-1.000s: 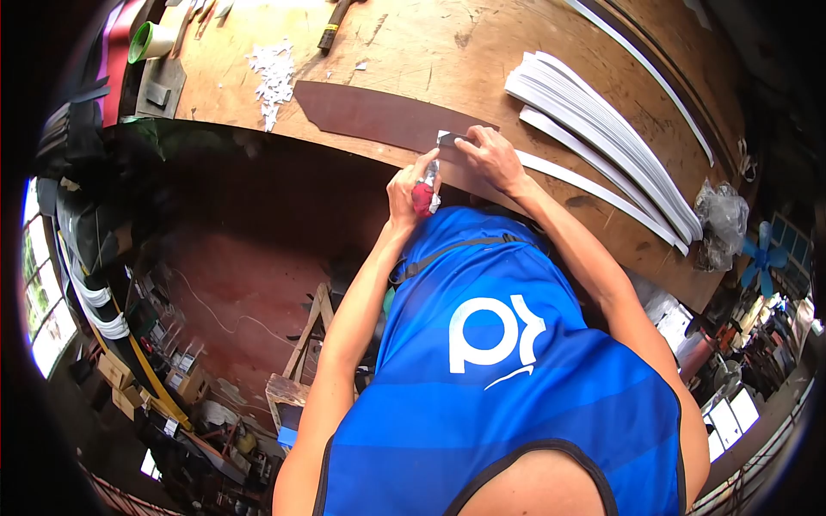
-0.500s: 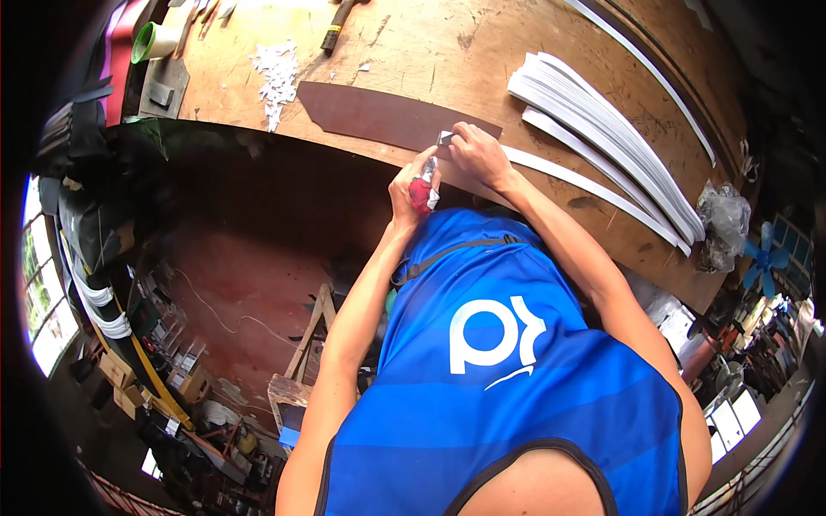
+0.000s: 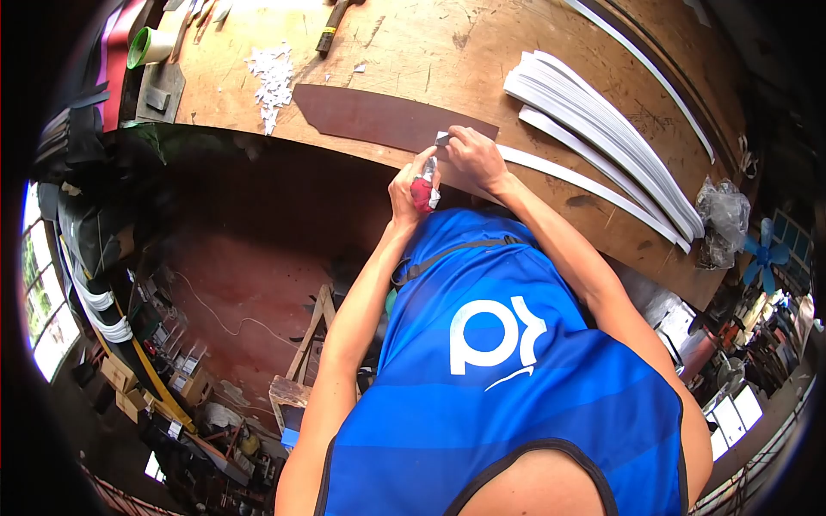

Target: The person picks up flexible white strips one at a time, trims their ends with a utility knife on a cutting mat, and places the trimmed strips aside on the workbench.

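From the head view, here's the person's right hand (image 3: pixel 477 157): it's sitting closer to the left hand (image 3: pixel 408 187) than it was a second ago, and its spread fingers are now bunching together. That's apparently bringing the work down to one tight spot between the two hands.

The right hand is pinching a small grey-and-white piece (image 3: pixel 441 138) just beyond the left fingertips; a white strip (image 3: pixel 551 168) is trailing away rightward from under that hand, though I can't tell whether the two are joined. The strip is looking narrow, smooth and gently curved. The left hand is curling firmly around a red-and-silver object (image 3: pixel 422 194), most of it hidden.

Beyond both hands, a dark brown panel (image 3: pixel 370 113) is lying flat on the desk (image 3: pixel 422 56), one end tapering. And right of the right hand, a stack of white strips (image 3: pixel 594 129) is fanning out.
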